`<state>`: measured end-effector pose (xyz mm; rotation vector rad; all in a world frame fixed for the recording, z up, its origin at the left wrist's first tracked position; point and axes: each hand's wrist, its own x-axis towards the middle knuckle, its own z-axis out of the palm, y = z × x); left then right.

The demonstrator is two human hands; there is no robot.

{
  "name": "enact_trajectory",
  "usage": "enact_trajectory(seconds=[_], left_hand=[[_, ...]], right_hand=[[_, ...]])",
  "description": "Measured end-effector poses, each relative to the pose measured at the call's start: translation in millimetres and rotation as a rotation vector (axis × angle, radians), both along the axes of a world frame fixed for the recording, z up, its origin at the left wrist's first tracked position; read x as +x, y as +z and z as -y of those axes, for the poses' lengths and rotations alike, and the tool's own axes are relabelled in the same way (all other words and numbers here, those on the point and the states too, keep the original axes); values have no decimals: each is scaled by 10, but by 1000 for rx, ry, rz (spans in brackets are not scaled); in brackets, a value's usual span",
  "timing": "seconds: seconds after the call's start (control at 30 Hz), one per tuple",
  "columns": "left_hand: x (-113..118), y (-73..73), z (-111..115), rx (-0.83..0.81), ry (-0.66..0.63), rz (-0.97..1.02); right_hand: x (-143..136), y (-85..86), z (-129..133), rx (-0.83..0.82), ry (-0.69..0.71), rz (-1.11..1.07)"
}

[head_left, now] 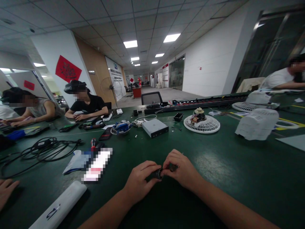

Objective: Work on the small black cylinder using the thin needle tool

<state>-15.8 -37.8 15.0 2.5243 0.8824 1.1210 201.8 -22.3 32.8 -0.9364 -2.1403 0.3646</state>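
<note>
Above the green table, my left hand (142,178) is closed around a dark cylindrical part (157,173), its round end turned to the right. My right hand (179,167) meets it there, thumb and fingers pinched together at that end. A small brownish piece (173,167) shows between the right fingers; its kind is too dark to make out. My palms hide much of both pieces. Straight ahead of the hands lies a grey optical disc drive (154,128).
Left of me are a long white casing (59,205), a red-handled screwdriver (93,143), coiled black cables (40,149) and another person's hand (7,192). A white fan grille with a motor (201,123) and a white plastic housing (257,124) stand at right. Co-workers sit around the table.
</note>
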Motion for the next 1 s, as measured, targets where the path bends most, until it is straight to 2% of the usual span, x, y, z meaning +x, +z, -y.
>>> enact_trajectory(seconds=[0.17,0.3,0.4,0.47,0.6,0.77,1.0], left_hand=[[-10,-10,-2,31,-4,-57],[3,37,20,135,-11,-159],[14,69,42,269,-43,-242],[18,67,53,301,-57,-256],[27,18,48,213,-36,-137],[27,-43,14,116,83,15],[-8,-42,-54,-116,310,107]], right_hand=[[11,42,41,-155,-85,17],[1,25,55,-264,-29,1],[-5,-6,76,-271,13,-2],[-6,-20,92,-252,22,15],[2,6,108,-221,20,22],[49,71,68,-119,99,-10],[165,99,-14,-13,-74,-239]])
